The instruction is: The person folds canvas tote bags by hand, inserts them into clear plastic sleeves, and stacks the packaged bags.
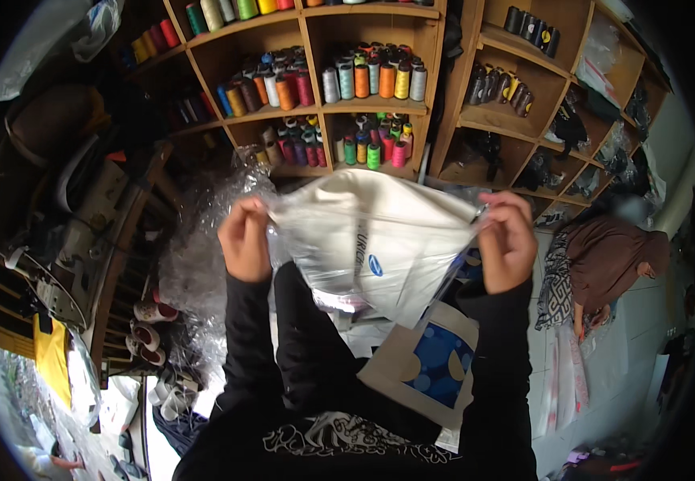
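At chest height, directly in front of the person, both hands hold a clear plastic bag (375, 240) containing a folded white cloth item. The left hand (245, 239) has its fingers curled shut on the bag's left upper edge; the right hand (507, 240) has its fingers curled shut on the right upper edge. The bag is stretched taut between the two grips and hangs clear of any surface.

Below the bag, near the person's lap, lies a beige tote bag (431, 365) with a blue square print. It is not in contact with either hand. More white material sits under it; its kind cannot be determined.

The step in hand appears to be packing: the cloth item seems already seated in the plastic bag, and the mouth is held spread. The next move would call for an even pull at both edges, so that the cloth settles flat before the mouth is folded or sealed. An uneven pull could bunch the cloth at one corner.

Left of the person, crumpled clear plastic (203, 256) is heaped on the floor. Beyond the hands stands a wooden shelf (315, 108) stocked with coloured thread cones (371, 80). To the far right, another person (608, 260) in brown bends over the floor.
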The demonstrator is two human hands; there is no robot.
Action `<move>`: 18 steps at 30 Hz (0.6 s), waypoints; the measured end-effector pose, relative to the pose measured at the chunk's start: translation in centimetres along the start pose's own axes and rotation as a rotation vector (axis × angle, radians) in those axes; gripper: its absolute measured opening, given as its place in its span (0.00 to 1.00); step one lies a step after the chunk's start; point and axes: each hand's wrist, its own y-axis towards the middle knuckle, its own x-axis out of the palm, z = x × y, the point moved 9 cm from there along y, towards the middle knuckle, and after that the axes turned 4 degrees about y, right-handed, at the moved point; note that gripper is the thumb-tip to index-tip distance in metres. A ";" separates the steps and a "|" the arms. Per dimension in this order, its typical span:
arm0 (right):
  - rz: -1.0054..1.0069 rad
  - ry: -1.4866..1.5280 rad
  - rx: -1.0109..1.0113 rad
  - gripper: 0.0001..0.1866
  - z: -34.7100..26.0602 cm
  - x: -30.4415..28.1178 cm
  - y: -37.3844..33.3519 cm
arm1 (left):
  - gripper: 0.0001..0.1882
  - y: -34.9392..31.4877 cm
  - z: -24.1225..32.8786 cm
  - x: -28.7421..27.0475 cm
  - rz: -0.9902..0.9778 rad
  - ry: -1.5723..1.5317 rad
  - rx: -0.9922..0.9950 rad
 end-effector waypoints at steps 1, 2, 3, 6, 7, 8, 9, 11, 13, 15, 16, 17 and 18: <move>0.082 0.053 0.090 0.02 1.4 -1.3 0.3 | 0.04 -0.7 0.7 1.5 -0.048 -0.018 -0.003; 0.052 0.016 0.043 0.02 0.3 -1.0 -0.2 | 0.04 -0.3 1.6 1.2 -0.043 0.037 0.060; -0.092 -0.138 -0.103 0.02 -1.7 0.8 -1.1 | 0.04 0.6 1.2 -0.4 0.037 0.084 0.031; 0.027 0.006 -0.003 0.01 -0.8 -0.5 -0.5 | 0.04 -0.7 1.8 1.1 -0.053 0.034 0.001; 0.125 -0.011 0.043 0.02 0.5 -2.5 0.0 | 0.04 -1.8 2.3 2.8 -0.070 -0.022 -0.027; 0.097 -0.063 0.013 0.02 -1.0 -1.7 -0.3 | 0.05 -2.1 2.7 2.5 -0.006 0.025 -0.009; -0.042 -0.125 -0.103 0.01 -2.4 0.3 -1.3 | 0.05 -1.2 2.7 1.1 0.030 0.117 0.059; -0.082 -0.033 -0.046 0.02 -3.5 1.5 -1.3 | 0.05 -0.4 1.5 -1.3 0.121 0.075 -0.017; 0.099 -0.099 0.014 0.02 -0.6 -2.8 0.5 | 0.05 -2.3 1.9 3.1 -0.045 -0.005 -0.002; -0.004 -0.180 -0.106 0.02 -2.3 -1.3 -0.7 | 0.07 -1.2 1.9 1.6 -0.008 0.117 0.013; -0.052 -0.106 -0.089 0.01 -3.3 -0.3 -0.6 | 0.07 -0.1 1.0 0.1 0.059 0.129 -0.044; -0.088 -0.045 -0.056 0.01 -4.6 0.8 -1.0 | 0.03 0.0 0.3 -1.0 0.078 0.061 -0.109; 0.059 0.062 0.040 0.01 -2.7 -1.2 0.1 | 0.04 -0.7 0.7 1.3 -0.017 -0.001 -0.066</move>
